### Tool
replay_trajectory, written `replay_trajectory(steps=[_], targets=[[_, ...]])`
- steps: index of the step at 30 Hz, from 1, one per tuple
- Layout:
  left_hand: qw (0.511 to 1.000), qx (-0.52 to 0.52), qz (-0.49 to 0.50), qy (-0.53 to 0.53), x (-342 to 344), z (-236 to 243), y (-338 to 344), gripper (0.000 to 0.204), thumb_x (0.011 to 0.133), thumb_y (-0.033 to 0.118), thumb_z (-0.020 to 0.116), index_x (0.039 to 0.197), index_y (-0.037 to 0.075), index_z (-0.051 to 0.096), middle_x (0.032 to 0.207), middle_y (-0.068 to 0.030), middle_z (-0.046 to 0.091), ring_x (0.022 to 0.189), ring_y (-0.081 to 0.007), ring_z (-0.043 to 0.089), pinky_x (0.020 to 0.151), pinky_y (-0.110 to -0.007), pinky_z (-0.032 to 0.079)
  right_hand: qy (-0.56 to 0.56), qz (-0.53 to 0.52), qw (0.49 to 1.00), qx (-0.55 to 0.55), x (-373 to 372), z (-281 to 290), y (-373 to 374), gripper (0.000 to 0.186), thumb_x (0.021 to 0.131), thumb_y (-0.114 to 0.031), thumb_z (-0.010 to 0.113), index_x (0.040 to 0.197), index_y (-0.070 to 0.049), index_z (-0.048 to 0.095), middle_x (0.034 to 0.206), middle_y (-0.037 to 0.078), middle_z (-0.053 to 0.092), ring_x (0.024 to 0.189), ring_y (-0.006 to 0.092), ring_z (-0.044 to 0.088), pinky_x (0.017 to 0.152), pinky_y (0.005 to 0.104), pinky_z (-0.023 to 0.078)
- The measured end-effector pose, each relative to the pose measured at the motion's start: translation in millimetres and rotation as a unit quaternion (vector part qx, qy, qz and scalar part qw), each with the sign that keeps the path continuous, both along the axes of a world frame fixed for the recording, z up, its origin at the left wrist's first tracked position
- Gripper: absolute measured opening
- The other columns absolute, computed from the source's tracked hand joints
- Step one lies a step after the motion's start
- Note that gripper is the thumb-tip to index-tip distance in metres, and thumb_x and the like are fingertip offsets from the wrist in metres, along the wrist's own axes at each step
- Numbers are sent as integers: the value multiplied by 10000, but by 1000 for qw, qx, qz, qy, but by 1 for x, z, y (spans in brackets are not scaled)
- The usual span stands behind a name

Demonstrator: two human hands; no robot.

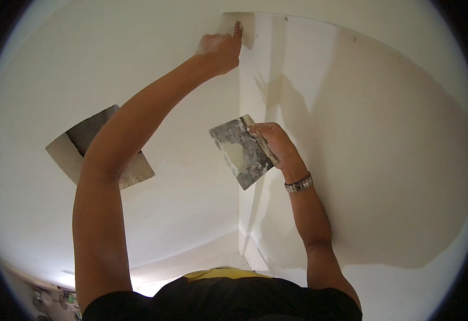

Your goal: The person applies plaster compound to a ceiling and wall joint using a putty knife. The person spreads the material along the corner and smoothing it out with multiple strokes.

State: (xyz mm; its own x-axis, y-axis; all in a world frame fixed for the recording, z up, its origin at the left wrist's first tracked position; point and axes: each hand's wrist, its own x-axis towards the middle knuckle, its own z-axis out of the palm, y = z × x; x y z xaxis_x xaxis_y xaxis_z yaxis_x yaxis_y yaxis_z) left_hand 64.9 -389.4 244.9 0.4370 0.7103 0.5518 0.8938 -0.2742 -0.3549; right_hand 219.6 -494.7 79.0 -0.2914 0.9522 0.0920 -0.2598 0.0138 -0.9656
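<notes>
left hand (220, 49) is raised high on a long, nearly straight arm that climbs from the lower left of the view to the top of the wall corner. its fingers are curled into a loose fist, with the forefinger stretched up alone and its tip pressed against a patch of fresh filler (244, 33) right at the wall corner (240, 107), just below the ceiling line. nothing is held in that hand; pale smears coat the knuckles.

right hand (270, 140) sits lower and nearer the middle, its forearm rising almost upright from the lower edge with the wrist bent slightly inward. a metal watch band (299, 184) circles the wrist. thumb and fingers are closed around the right edge of a flat square metal plate (241, 151), held tilted like a diamond, just beside the corner line. the plate's face is grey and crusted, with a pale dab of putty (235, 152) near its middle.

behind the left forearm, a grey, angular, shadowed shape (76, 147) shows on the left wall (41, 80); what it is, i cannot tell. the right wall (394, 160) is plain cream, with the arms' shadows falling across it. at the lower edge, a dark shirt with a yellow collar band (220, 274) fills the bottom.
</notes>
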Motion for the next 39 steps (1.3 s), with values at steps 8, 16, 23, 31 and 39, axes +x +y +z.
replay_trajectory(steps=[8,16,23,31,39], targets=[[998,37,-43,-19,-5,17,-7,676,827,98,492,1461,3,276,738,-177,664,657,-330,669,596,-468,533,-16,-4,999,38,-1,6,-6,220,856,-193,611,869,23,654,766,50,632,610,116,601,575,271,510],[990,-91,-17,109,-8,-5,-36,502,861,130,513,1356,51,482,902,-118,685,826,-286,676,715,-408,529,-10,-15,1000,24,10,0,0,246,883,-194,594,908,47,638,816,93,656,624,138,626,581,279,539],[985,143,-7,95,-60,9,-37,394,970,295,467,1342,174,520,1425,-113,376,1343,-281,331,1077,-570,249,-6,-8,999,31,1,7,-7,230,864,-169,583,922,39,663,837,76,655,706,133,629,644,271,525],[991,125,2,51,-66,26,-39,661,983,464,373,1486,54,249,1578,-182,-81,1446,-372,-122,1115,-609,-113,4,20,999,25,1,7,-6,212,875,-165,576,903,24,667,830,68,656,704,127,627,652,275,523],[981,187,-43,37,-61,37,-18,635,984,453,383,1480,72,276,1576,-196,-13,1451,-378,-69,1124,-614,-66,-2,-19,1000,20,3,-3,2,214,873,-187,599,885,15,669,778,55,646,671,123,621,624,274,522]])
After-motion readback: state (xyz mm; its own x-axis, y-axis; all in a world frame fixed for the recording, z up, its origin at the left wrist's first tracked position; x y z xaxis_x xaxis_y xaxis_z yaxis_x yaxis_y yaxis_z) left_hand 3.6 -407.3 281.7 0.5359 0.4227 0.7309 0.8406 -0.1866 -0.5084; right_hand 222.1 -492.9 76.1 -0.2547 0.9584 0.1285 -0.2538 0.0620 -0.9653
